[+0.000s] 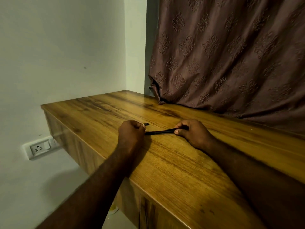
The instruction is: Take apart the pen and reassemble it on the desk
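A wooden desk (173,162) with a strong grain runs from the near right to the far left corner of the room. A pale wall (66,47) stands on its left, and a dusky patterned curtain (231,55) hangs down to its far right edge. Low on the wall, left of the desk, sits a white socket plate (38,148).

The right hand (191,133) rests on the desktop and grips the right end of the black pen (160,132) between thumb and curled fingers. The pen lies nearly level, low over the desk between the two hands. The left hand (132,131) is curled into a fist just beside the pen's left tip. A small black piece (146,124) shows at its far side, and I cannot tell whether the fingers pinch it or it lies on the wood.
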Available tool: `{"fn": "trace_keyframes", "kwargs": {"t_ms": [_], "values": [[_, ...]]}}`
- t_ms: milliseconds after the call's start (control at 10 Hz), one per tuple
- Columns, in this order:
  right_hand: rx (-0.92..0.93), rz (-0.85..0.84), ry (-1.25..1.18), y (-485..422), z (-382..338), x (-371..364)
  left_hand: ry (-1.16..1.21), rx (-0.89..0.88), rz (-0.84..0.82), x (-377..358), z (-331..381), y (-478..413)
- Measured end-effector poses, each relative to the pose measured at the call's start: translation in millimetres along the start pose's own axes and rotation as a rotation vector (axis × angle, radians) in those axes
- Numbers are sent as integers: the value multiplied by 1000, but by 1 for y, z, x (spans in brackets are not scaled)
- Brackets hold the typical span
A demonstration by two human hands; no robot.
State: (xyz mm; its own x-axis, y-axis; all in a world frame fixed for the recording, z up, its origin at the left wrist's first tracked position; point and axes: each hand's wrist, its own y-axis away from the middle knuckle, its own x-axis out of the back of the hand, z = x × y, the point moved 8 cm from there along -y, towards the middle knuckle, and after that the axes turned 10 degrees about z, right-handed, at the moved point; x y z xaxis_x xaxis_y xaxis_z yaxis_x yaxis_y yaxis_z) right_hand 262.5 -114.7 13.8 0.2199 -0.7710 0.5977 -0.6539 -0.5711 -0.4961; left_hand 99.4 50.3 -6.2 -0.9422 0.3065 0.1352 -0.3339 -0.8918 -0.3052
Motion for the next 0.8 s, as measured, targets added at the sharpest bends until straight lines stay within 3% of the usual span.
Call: {"fn": "trace_keyframes", "kwargs": {"t_ms": [100, 400, 800], "values": [[43, -27, 66, 1, -2, -5, -143, -101, 18, 9, 5, -5], [116, -34, 217, 4, -13, -6, -496, -237, -156, 6, 4, -19], [86, -31, 281, 4, -10, -7, -181, -58, -107, 16, -10, -24]]}}
